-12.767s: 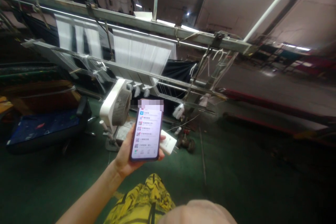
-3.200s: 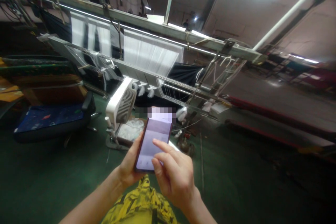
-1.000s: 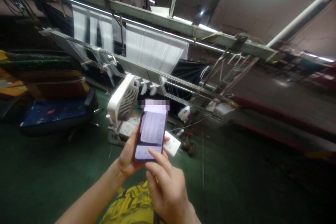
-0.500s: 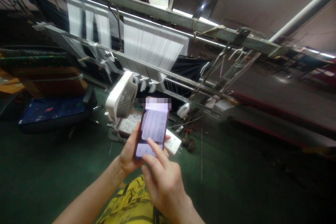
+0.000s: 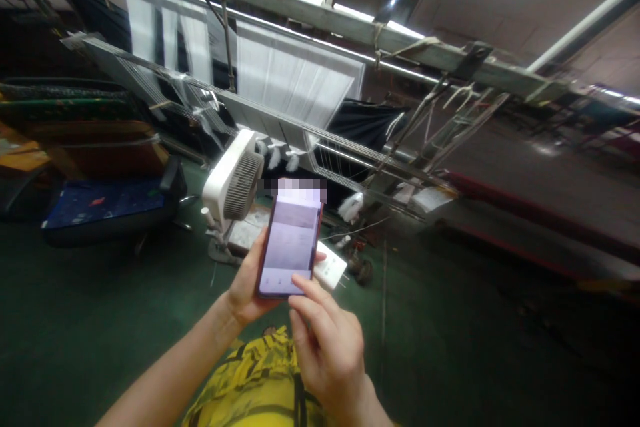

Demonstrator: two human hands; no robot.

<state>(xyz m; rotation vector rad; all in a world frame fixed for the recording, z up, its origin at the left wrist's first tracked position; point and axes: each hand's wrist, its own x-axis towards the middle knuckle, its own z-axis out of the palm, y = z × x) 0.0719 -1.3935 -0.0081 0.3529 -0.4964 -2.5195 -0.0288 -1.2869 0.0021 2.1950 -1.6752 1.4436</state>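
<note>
My left hand (image 5: 246, 285) is wrapped round a smartphone (image 5: 289, 247) with a lit pale screen, held upright in front of me. A white charger block (image 5: 329, 266) sticks out behind the phone on its right side, also in that hand. My right hand (image 5: 327, 347) hovers just below the phone, fingers loosely curled, with the index fingertip at the screen's bottom edge; nothing is in it. Yellow and black patterned cloth (image 5: 255, 380) on my lap shows below both hands.
A white fan (image 5: 233, 181) stands on the green floor (image 5: 100, 307) beyond the phone. Behind it a long loom frame (image 5: 320, 20) carries white warp threads (image 5: 295, 77). A dark blue padded seat (image 5: 107, 207) lies at the left, with stacked rugs (image 5: 75, 127) behind.
The phone's screen has gone from a text page to a paler blank-looking page. My right index finger has slid down from mid-screen to the bottom edge. The view has shifted slightly.
</note>
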